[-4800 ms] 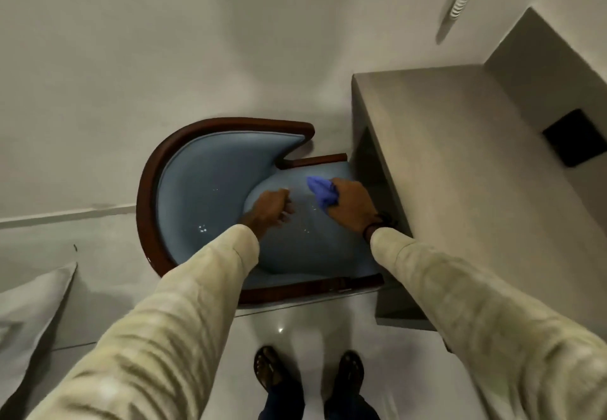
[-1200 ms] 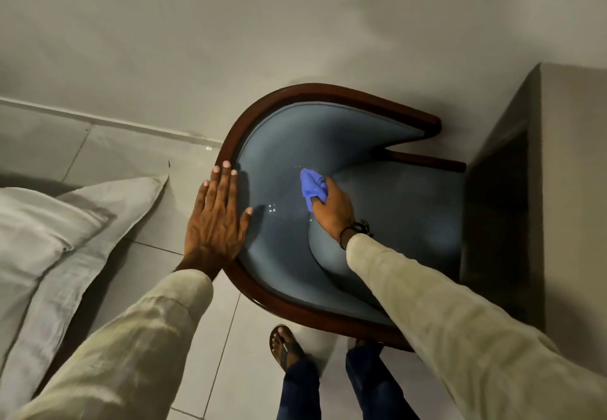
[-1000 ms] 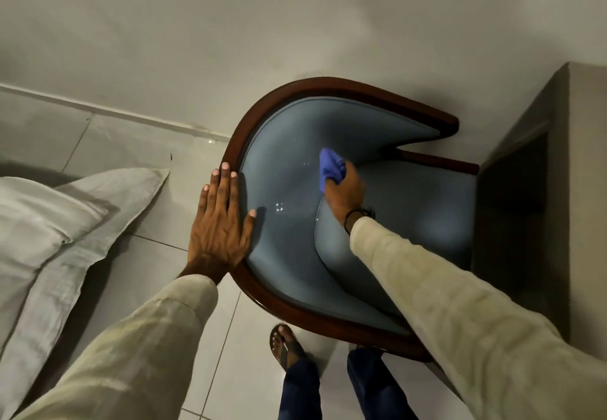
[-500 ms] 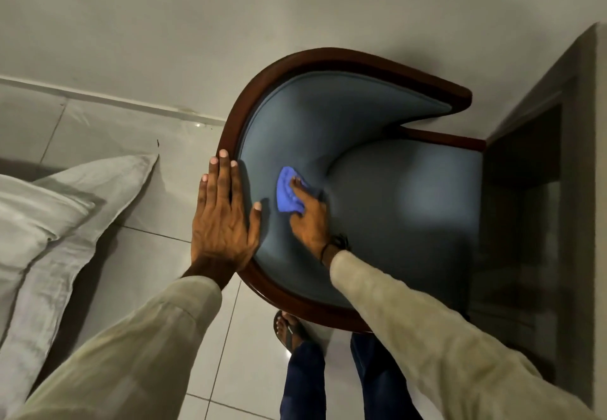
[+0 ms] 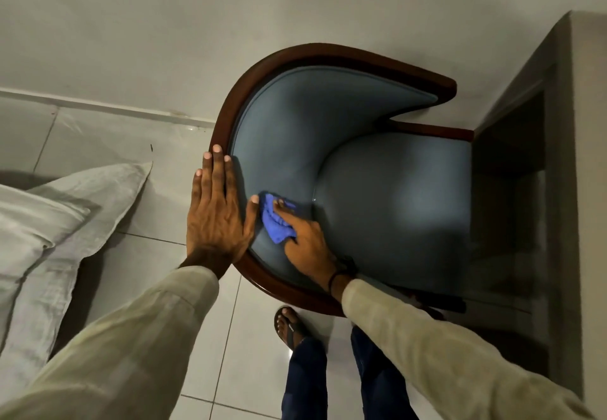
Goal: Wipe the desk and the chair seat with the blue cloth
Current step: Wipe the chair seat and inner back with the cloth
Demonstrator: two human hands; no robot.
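A chair with a dark wooden rim (image 5: 295, 61) and grey-blue upholstery stands below me, its seat (image 5: 394, 209) tucked toward the desk (image 5: 588, 189) at the right edge. My right hand (image 5: 305, 245) presses the crumpled blue cloth (image 5: 274, 220) against the inner padded backrest, low on its left side. My left hand (image 5: 218, 212) lies flat with fingers spread on the chair's wooden rim, its thumb almost touching the cloth.
A white pillow (image 5: 49, 239) lies on the tiled floor at the left. The wall runs behind the chair. My sandalled feet (image 5: 290, 326) stand just in front of the chair. The desk's dark open underside (image 5: 512, 189) faces the seat.
My right hand has swept the cloth from the upper middle of the backrest down and left toward my left hand. My left hand has stayed flat on the rim.
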